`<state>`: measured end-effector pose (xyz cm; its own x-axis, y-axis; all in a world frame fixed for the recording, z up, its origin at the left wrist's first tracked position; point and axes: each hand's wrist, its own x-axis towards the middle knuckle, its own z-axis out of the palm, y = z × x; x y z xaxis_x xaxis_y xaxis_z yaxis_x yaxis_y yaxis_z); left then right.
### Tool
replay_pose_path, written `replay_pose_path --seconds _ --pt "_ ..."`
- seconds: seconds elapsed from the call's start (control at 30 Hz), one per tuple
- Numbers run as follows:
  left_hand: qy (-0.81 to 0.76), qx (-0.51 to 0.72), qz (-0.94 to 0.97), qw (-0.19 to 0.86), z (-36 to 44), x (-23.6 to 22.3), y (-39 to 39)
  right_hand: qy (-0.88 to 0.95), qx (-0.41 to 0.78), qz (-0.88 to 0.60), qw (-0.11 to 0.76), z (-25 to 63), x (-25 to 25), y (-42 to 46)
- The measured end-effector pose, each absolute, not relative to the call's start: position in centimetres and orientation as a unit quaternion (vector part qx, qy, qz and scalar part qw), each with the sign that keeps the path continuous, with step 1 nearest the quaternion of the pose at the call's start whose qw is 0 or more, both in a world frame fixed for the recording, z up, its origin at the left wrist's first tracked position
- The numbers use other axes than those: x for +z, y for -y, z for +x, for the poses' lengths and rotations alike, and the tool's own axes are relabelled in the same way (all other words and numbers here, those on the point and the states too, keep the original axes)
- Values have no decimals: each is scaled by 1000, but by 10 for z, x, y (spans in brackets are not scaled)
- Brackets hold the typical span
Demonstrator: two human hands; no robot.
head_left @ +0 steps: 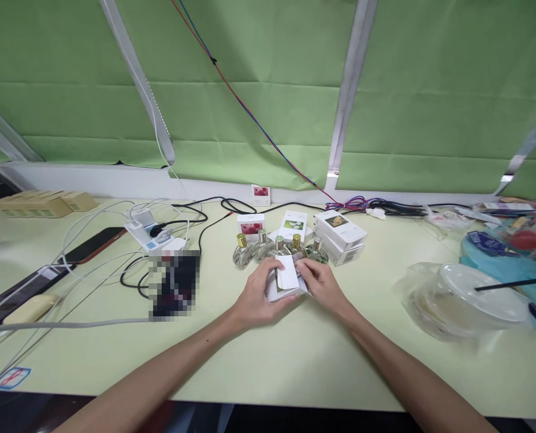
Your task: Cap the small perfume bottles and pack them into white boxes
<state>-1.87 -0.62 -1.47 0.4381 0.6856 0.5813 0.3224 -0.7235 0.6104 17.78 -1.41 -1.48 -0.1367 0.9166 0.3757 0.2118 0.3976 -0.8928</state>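
My left hand [259, 293] is wrapped round a small white box [286, 273] with a bit of green print, its thumb pressing on a raised white flap. At the right side of the box, the thumb and fingers of my right hand [324, 285] are closed on its edge; what lies between those fingertips is partly hidden. Just beyond my hands stand several glass perfume bottles [243, 255] with gold or silver caps. Behind them sit a white box with a red picture [251, 224], a box with a green picture [293, 224] and a stack of white boxes [340, 236].
A power strip [150, 234] with tangled cables and a pixelated dark object [176, 285] lie to the left. Further left are a phone [97, 245] and tan cartons [42, 203]. On the right, a lidded plastic bowl [479, 297] in a bag bears a black straw.
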Motion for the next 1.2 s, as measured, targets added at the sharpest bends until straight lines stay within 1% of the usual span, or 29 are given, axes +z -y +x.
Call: replay_pose_path --seconds 0.3,0.67,0.93,1.2 --pt "-295 419 831 216 -19 -17 6 666 338 -448 492 178 -17 11" --pt "-319 429 822 194 -17 -15 7 672 349 -439 483 178 -15 11" --pt "-327 439 811 206 -16 -16 8 687 335 -421 489 177 -11 13" --pt "-295 432 830 194 -18 -17 6 685 329 -436 483 177 -15 11"
